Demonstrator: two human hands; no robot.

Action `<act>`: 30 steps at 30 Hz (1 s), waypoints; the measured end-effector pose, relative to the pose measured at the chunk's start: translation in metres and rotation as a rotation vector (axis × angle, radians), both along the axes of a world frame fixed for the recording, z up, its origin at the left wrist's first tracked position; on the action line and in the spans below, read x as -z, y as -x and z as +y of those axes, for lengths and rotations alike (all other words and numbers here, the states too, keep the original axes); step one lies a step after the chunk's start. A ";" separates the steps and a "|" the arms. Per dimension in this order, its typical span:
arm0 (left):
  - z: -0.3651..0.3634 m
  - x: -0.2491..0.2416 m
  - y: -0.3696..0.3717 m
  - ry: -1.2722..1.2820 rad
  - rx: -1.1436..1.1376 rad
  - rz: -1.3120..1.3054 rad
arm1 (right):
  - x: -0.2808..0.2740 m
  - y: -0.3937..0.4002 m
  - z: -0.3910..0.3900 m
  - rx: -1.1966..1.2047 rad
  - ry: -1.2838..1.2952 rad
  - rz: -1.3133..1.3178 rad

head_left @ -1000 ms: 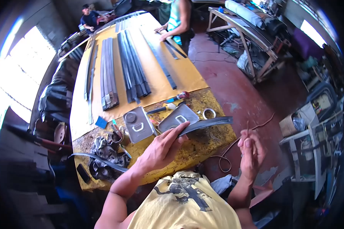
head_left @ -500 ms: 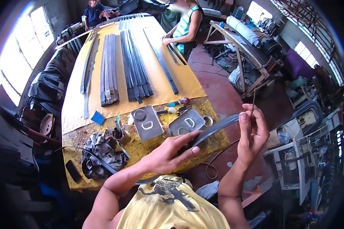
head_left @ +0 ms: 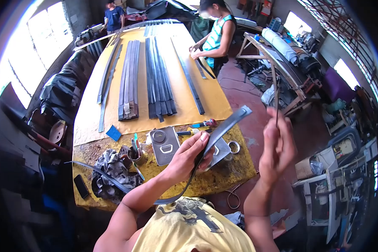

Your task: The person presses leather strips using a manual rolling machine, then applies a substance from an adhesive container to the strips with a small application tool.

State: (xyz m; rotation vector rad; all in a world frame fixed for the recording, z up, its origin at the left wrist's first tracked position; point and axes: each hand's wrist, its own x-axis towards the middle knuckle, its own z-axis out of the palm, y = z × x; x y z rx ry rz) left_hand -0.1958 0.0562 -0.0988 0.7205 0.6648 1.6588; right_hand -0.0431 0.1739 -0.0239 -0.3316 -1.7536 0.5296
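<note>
My left hand (head_left: 194, 152) is closed around a long dark strip (head_left: 224, 128) over the near end of the table. The strip's free end points up and to the right, and the rest hangs down and curves left past my forearm. To the right, off the table's edge, my right hand (head_left: 278, 145) is raised, pinching a thin dark strip (head_left: 275, 86) that stands upright. It no longer touches the strip in my left hand. Below my left hand lie a metal can (head_left: 165, 157) and a second one, partly covered.
Bundles of dark strips (head_left: 129, 82) lie on the yellow table (head_left: 189, 189). A tape roll (head_left: 234, 146), brush pot (head_left: 135, 155), crumpled cloth (head_left: 113, 168) and phone (head_left: 81, 186) are near. One person (head_left: 222, 35) works at the table's right side, another (head_left: 113, 17) stands at the far end.
My right hand has let go of the dark strip's end and moved slightly away. My left hand has closed round the strip, whose end now tilts higher. The view has shifted a little.
</note>
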 end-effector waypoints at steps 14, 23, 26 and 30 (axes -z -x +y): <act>0.007 0.027 0.023 0.098 -0.124 -0.209 | -0.009 0.016 -0.044 0.207 -0.304 -0.757; 0.006 0.031 0.018 0.081 -0.279 -0.088 | -0.009 0.023 -0.035 0.163 -0.430 -0.874; 0.005 0.032 0.017 0.075 -0.307 -0.058 | -0.009 0.024 -0.036 0.154 -0.428 -0.867; 0.003 0.031 0.015 0.094 -0.312 -0.055 | -0.009 0.025 -0.035 0.061 -0.188 -0.733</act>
